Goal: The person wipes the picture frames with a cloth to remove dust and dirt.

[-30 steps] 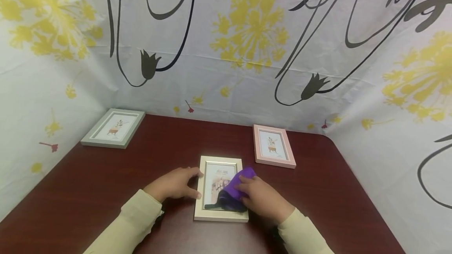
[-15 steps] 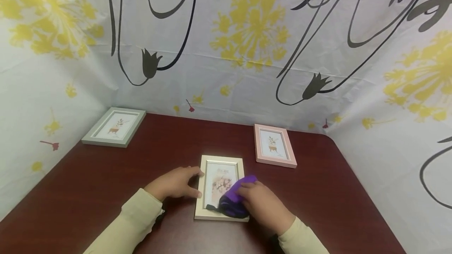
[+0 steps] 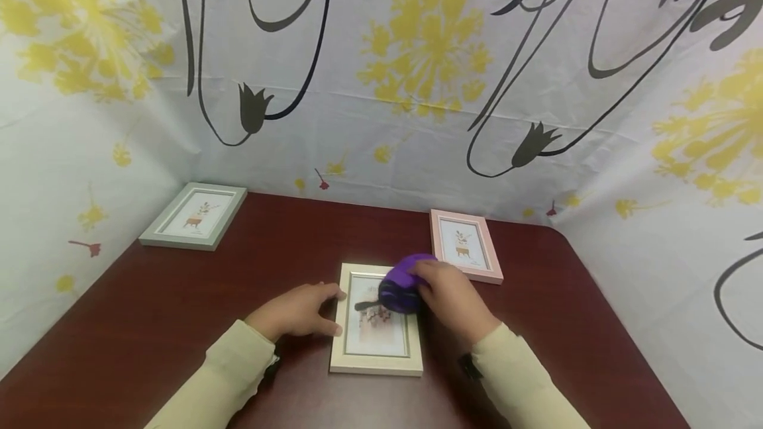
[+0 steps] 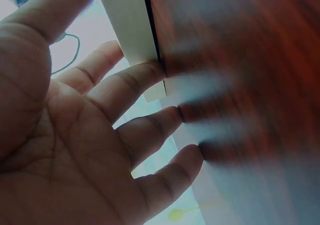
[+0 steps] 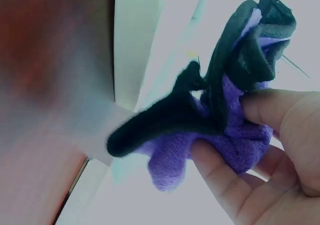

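A cream picture frame (image 3: 375, 366) lies face up on the dark red table, with a flower print under its pane. My left hand (image 3: 298, 311) steadies its left edge, fingertips and thumb apart and touching the border; in the left wrist view its fingers (image 4: 135, 85) spread loosely beside the cream frame edge (image 4: 132, 27). My right hand (image 3: 453, 296) pinches a bunched purple cloth (image 3: 411, 270) with dark edging over the upper right of the pane. The right wrist view shows thumb and fingers gripping the folds of the cloth (image 5: 240, 140), its dark strip hanging out. Part of the print is hidden.
A pink picture frame (image 3: 495, 267) lies behind my right hand, close to the cloth. A grey-green picture frame (image 3: 173, 241) rests at the table's far left corner. White flower-patterned sheeting (image 3: 334, 104) stands at the back and both sides of the table (image 3: 286, 243).
My right hand has carried the cloth from the lower right of the cream frame up to its upper right, uncovering the lower part of the pane. The left hand stays put.
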{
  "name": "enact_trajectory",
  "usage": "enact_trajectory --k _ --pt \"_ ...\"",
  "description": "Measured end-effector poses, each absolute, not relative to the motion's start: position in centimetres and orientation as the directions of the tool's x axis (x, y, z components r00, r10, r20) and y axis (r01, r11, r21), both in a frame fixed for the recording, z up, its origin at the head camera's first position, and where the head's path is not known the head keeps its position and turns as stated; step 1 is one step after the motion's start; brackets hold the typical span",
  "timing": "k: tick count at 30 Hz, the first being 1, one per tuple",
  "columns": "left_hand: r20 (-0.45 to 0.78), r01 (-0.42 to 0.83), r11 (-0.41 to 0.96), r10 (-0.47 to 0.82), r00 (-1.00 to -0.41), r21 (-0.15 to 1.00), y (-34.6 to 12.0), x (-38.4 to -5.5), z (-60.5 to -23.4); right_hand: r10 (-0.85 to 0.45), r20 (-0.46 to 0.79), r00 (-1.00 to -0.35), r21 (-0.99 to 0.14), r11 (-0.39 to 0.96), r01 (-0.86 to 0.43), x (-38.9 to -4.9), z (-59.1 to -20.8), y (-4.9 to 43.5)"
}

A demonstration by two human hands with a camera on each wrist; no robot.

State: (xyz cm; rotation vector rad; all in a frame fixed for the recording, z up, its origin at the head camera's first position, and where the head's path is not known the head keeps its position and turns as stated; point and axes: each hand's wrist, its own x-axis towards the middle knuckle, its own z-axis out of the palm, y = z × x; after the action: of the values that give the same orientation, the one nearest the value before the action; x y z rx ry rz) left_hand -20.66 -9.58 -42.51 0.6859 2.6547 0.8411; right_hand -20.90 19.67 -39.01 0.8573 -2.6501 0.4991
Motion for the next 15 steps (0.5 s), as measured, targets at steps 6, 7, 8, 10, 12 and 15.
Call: enact_trajectory --k 6,7,8,10,12,15 --pt "-0.11 0.356 0.71 0.519 -0.847 0.608 -9.5 -20.4 -42.7 -0.64 0.191 -0.745 -0.153 0.73 -0.666 -24.3 -40.0 18.8" --pt "-0.108 0.359 0.705 0.524 -0.845 0.612 -9.5 -20.4 -42.7 -0.655 0.16 -0.739 -0.143 0.725 -0.674 -24.5 -40.3 18.9" --pt "-0.107 0.36 0.701 0.527 -0.843 0.616 -9.5 -20.4 -42.6 -0.662 0.132 -0.737 -0.138 0.724 -0.676 -24.7 -40.5 18.9" --pt "-0.105 0.362 0.698 0.529 -0.842 0.618 -9.5 -20.4 -42.5 -0.68 0.122 -0.723 -0.124 0.712 -0.691 -24.8 -40.7 18.9" --pt "-0.106 0.362 0.704 0.526 -0.844 0.611 -9.6 -20.5 -42.4 -0.69 0.134 -0.711 -0.111 0.703 -0.702 -24.9 -40.7 18.8" --pt "-0.105 0.372 0.704 0.534 -0.839 0.605 -9.6 -20.7 -42.4 -0.698 0.144 -0.702 -0.077 0.699 -0.711 -24.9 -40.6 18.6"
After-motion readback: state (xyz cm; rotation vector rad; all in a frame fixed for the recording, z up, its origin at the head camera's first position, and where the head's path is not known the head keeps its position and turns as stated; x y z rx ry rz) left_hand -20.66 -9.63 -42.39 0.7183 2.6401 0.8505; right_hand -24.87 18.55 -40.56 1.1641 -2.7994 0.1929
